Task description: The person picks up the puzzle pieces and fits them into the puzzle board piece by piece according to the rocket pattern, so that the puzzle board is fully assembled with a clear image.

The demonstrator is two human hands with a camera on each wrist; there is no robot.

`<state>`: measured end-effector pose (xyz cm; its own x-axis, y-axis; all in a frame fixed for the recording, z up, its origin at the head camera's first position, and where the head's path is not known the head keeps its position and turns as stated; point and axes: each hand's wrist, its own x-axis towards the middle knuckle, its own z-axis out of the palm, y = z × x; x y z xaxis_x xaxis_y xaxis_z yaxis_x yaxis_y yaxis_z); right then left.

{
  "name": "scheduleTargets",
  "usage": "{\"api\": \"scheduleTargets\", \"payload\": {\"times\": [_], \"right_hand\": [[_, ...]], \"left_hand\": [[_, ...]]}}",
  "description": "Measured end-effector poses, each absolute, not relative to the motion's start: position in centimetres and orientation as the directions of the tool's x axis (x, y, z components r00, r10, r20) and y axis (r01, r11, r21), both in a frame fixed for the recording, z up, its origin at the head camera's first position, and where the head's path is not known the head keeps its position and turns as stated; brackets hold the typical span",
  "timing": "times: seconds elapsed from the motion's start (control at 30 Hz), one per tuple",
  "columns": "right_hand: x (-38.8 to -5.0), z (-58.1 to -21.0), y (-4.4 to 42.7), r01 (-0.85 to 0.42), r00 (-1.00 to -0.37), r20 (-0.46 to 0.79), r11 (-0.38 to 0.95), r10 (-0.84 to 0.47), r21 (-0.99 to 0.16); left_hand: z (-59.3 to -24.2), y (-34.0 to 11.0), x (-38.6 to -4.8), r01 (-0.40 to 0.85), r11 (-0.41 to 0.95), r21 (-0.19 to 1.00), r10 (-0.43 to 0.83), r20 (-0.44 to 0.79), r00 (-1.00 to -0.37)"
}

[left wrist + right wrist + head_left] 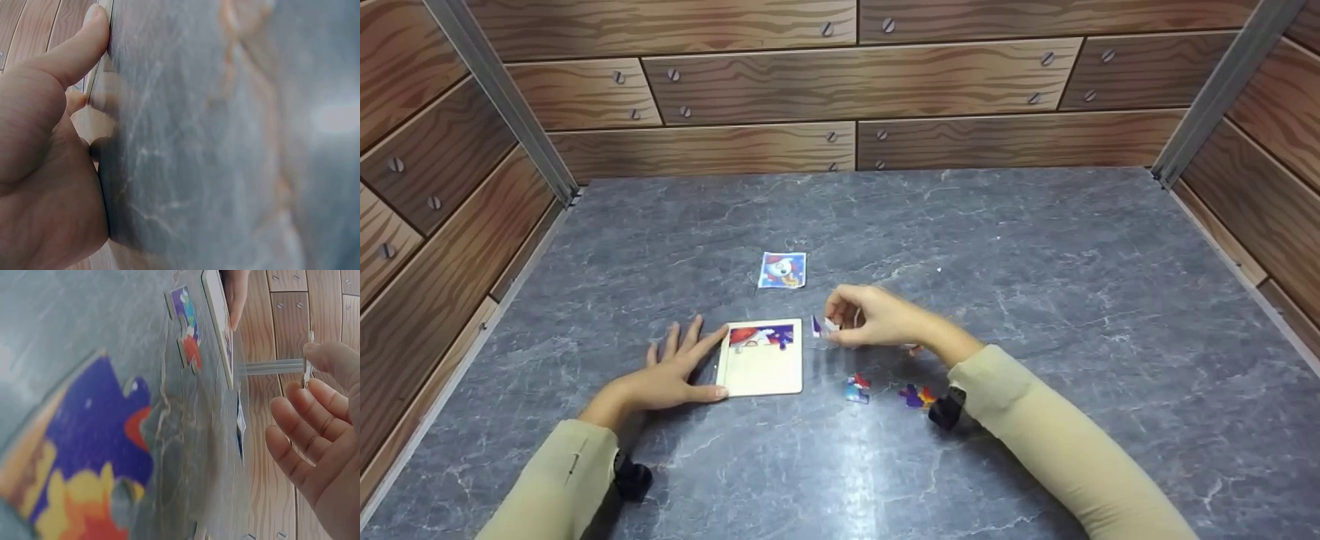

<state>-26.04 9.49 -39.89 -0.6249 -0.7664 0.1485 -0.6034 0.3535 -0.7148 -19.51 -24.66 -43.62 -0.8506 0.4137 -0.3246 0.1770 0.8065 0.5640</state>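
A pale puzzle tray (761,371) lies left of centre, with joined pieces (761,337) along its far edge showing red, white and purple. My left hand (664,379) is spread beside it, the thumb at the near left corner and the index finger at the far left one. Just right of the tray, my right hand (874,315) pinches a puzzle piece (307,360) between thumb and fingertips, above the table. On the table lie a blue and red piece (857,388) and a purple and orange piece (916,395). Another piece (914,349) is mostly hidden by the right wrist.
Behind the tray lies a small picture card (782,270) with a white figure on blue. The grey marbled tabletop (1035,247) is enclosed by wood-patterned walls (855,82) at the back and sides. Tiny white specks (939,270) dot the table.
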Motion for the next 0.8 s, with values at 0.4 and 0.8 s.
{"api": "scheduleTargets", "payload": {"times": [0.4, 0.8], "right_hand": [[-25.9, -40.3, 7.2, -0.619, -0.605, 0.177, 0.318, -0.777, -0.718], [-25.7, -40.4, 4.5, -0.639, -0.614, 0.157, 0.371, -0.774, -0.674]], "left_hand": [[-43.4, -24.6, -19.4, 0.194, 0.806, 0.559, 0.422, -0.314, -0.850], [-43.5, -24.5, -19.4, 0.192, 0.811, 0.552, 0.416, -0.314, -0.853]]}}
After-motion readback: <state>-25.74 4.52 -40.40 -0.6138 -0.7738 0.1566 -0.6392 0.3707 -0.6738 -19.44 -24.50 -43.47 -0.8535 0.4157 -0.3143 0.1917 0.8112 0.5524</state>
